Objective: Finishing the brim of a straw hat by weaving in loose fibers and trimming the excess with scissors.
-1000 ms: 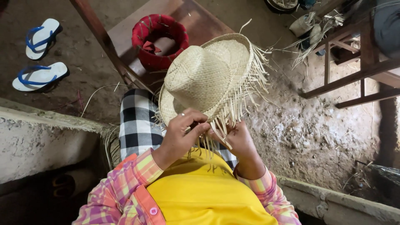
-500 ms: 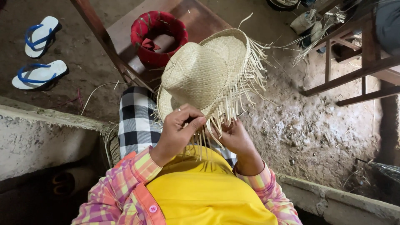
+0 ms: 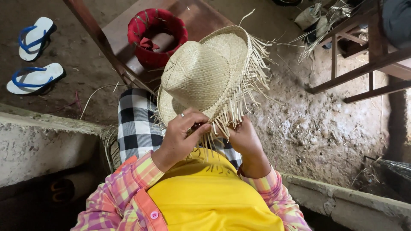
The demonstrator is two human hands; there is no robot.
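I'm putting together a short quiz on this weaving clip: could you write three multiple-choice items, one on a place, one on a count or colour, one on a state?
1. Where does the red woven basket sit?
A. on the wooden bench beyond the straw hat
B. on the concrete ledge
C. between the sandals

2. How many blue-strapped sandals lie on the dirt floor?
A. one
B. two
C. four

3. In what state is the brim of the straw hat?
A. trimmed clean all round
B. bound with cloth
C. unfinished, with loose strands sticking out

Answers:
1 A: the basket rests on the brown wooden bench above the hat.
2 B: a pair lies at upper left.
3 C: a fringe of loose straw ends juts from the edge, where the left hand and right hand grip it.
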